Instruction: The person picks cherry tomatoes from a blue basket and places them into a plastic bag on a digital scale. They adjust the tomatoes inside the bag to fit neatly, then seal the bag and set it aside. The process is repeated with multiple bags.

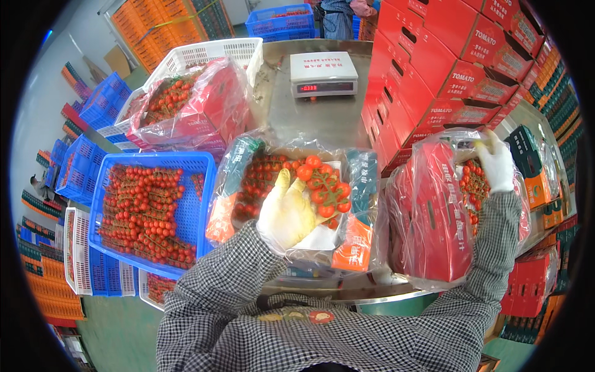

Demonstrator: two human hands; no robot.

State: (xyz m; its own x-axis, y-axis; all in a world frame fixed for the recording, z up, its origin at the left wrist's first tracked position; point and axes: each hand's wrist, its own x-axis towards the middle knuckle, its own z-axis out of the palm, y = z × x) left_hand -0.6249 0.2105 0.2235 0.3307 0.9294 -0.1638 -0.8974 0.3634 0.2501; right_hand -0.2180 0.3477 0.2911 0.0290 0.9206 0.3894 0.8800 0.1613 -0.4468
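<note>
My left hand (287, 211), in a white glove stained yellow, is over a plastic-lined carton (361, 181) partly filled with cherry tomatoes on the vine. Beside its fingers lies a truss of cherry tomatoes (325, 186), its lower end close to the palm; whether the fingers grip it I cannot tell. Off to the right, my gloved right hand (495, 162) reaches over the far edge of a red carton (448, 209) wrapped in clear plastic, above more vine tomatoes (473, 190). Its fingertips are partly hidden, so its hold is unclear.
A blue crate (188, 232) of tomato trusses stands at left, with a plastic-lined red tomato carton (200, 123) behind it. A digital scale (324, 74) sits on the metal table (297, 116). Red cartons (432, 79) are stacked at back right. Another person (337, 18) stands beyond the table.
</note>
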